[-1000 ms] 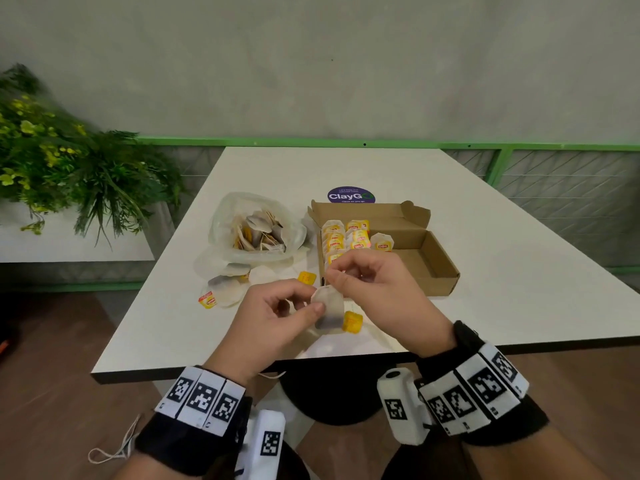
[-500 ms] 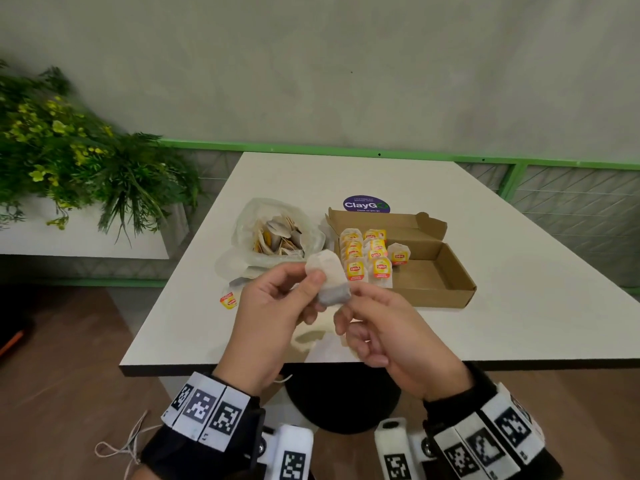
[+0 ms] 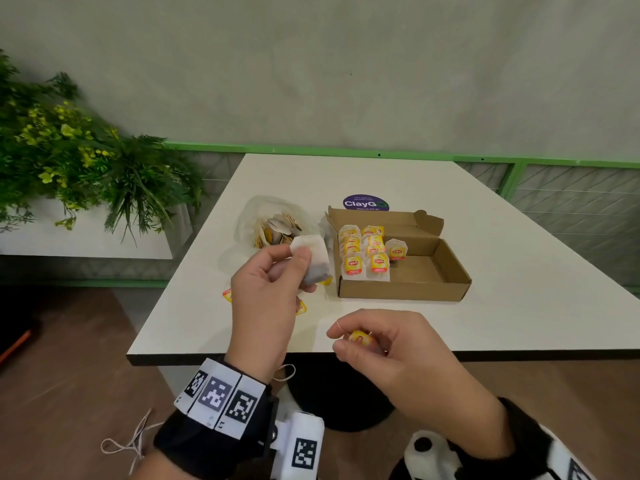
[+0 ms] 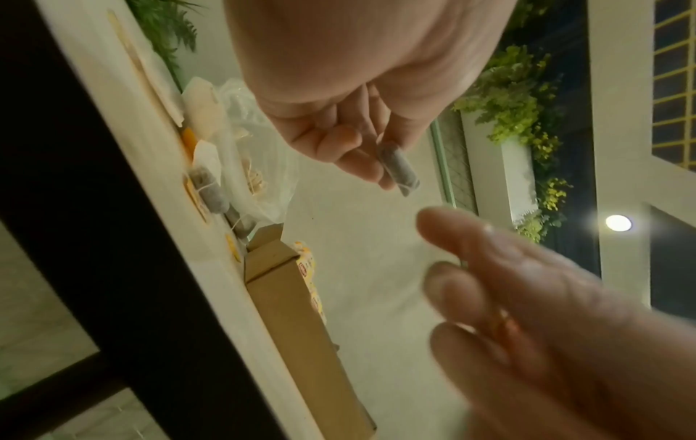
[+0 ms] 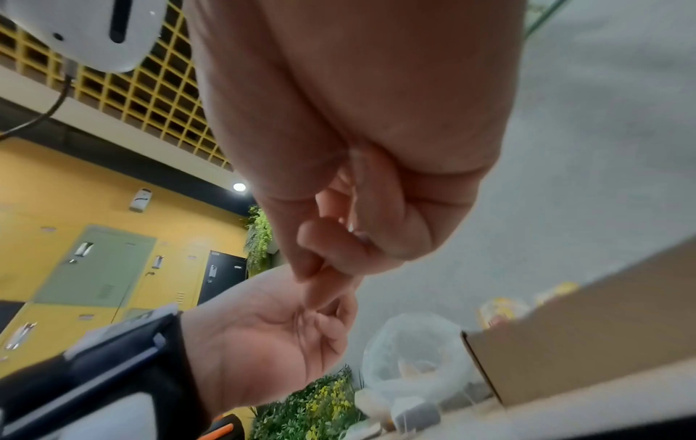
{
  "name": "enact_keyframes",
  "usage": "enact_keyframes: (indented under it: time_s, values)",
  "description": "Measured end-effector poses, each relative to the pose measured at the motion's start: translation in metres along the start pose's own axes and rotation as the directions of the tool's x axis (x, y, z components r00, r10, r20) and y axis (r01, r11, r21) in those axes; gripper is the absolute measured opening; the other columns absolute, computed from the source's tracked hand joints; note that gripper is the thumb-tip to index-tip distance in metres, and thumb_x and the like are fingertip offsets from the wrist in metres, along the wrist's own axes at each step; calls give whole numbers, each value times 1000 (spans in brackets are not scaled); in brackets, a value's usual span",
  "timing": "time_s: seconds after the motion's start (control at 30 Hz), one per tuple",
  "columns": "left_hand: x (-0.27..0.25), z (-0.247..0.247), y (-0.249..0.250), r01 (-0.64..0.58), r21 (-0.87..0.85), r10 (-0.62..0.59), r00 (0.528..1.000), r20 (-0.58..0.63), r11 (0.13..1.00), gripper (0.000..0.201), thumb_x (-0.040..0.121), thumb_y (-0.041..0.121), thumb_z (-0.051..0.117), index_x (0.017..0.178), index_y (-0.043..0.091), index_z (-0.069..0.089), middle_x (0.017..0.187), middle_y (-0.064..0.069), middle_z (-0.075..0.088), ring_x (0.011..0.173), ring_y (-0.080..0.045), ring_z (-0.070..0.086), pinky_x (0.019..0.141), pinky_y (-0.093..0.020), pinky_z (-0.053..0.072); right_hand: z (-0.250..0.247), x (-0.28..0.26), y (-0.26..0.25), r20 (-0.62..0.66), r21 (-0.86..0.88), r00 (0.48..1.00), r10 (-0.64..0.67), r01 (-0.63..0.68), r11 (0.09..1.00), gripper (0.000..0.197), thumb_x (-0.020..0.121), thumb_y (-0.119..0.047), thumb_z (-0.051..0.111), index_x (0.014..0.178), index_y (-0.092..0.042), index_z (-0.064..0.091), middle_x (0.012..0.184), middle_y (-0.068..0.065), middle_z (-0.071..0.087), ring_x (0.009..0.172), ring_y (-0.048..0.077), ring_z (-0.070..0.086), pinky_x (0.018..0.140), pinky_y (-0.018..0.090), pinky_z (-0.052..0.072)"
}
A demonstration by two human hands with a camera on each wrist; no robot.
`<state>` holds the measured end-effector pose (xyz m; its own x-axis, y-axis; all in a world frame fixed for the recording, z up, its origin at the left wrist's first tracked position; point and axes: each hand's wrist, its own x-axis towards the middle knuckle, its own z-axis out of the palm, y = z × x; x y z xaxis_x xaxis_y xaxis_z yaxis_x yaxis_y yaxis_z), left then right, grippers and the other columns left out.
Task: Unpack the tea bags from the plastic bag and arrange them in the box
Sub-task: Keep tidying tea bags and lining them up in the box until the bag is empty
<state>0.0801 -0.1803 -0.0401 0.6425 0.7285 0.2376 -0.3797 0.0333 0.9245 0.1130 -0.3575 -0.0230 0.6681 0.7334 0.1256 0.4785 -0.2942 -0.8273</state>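
My left hand [image 3: 299, 268] pinches a white tea bag [image 3: 313, 261] by its top and holds it up above the table, left of the cardboard box [image 3: 398, 292]. In the left wrist view the same tea bag [image 4: 399, 166] hangs from the fingertips. My right hand [image 3: 351, 337] is lower, over the table's near edge, with its fingers curled round a yellow tag [image 3: 360, 337]. Several tea bags [image 3: 363, 251] stand in rows in the box's left half. The clear plastic bag [image 3: 273, 223] with more tea bags lies left of the box.
Loose yellow tags [image 3: 227, 295] and tea bags lie on the white table [image 3: 519, 289] under my left hand. A purple sticker [image 3: 365, 203] sits behind the box. A planter with green plants [image 3: 86, 168] stands to the left. The box's right half holds nothing.
My hands have drawn apart. The left has kept the tea bag raised near the plastic bag, and the right has pulled down and back toward the table's near edge with the yellow tag.
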Motion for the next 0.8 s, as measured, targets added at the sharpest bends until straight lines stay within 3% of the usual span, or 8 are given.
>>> enact_keyframes:
  time_s: [0.1,0.17,0.27,0.37,0.47,0.57,0.7,0.8]
  values:
    - [-5,1,0,-80,66,78,997,23,995,4,95,15,70,98,12,72,75,-4,76,60,-9,62,52,-15,44,-8,-5,-12,16,-138,999,-33,35,990,25,93,-37,67,118,-40,70,81,-22,69,86,2,66,82,20,51]
    - [-7,2,0,-110,100,106,993,44,989,8,95,15,70,101,10,72,80,-8,76,62,-9,63,54,-16,45,-15,-8,-20,16,-192,998,-67,69,979,35,94,-40,66,128,-44,61,85,-22,68,89,-1,63,81,18,50]
    - [-7,2,-1,-126,121,124,992,25,985,6,96,16,69,101,13,72,84,-11,76,64,-15,63,58,-24,49,-25,-9,-30,-23,-253,995,-101,92,963,21,91,-43,67,111,-44,61,79,-16,67,76,5,62,68,27,53]
    - [-6,1,-3,-139,134,141,990,-6,981,4,98,18,68,98,20,71,87,-12,76,78,-39,69,71,-48,59,-32,-6,-32,-46,-312,995,-85,67,948,10,90,-40,70,99,-40,65,71,-27,60,71,1,61,63,22,51]
    - [-7,-2,-2,-178,169,184,983,-18,969,10,98,20,67,95,29,70,88,-9,75,85,-38,71,79,-57,60,-35,-8,-28,-72,-204,996,-48,32,978,20,92,-25,71,106,-40,70,66,-22,64,60,6,64,58,17,50]
    - [-8,-3,0,-239,262,255,967,-25,935,18,99,17,66,93,34,66,85,5,74,84,-22,72,78,-49,60,-33,-10,-28,-59,-21,998,-19,17,1000,32,92,-13,70,109,-40,65,76,0,73,60,16,68,58,29,57]
    - [-13,0,2,-293,319,309,951,0,901,20,100,17,64,95,36,64,87,12,74,84,-14,72,77,-49,60,-28,-9,-28,-5,148,1000,16,-15,989,18,90,-8,72,98,-23,64,79,3,75,62,22,70,55,27,54]
    - [-14,1,4,-320,363,345,939,-3,875,21,100,18,63,95,38,62,87,19,72,84,-10,71,77,-46,60,-29,-10,-28,-20,213,1000,-2,6,977,10,87,-10,74,92,-18,70,77,5,75,60,21,69,54,27,53]
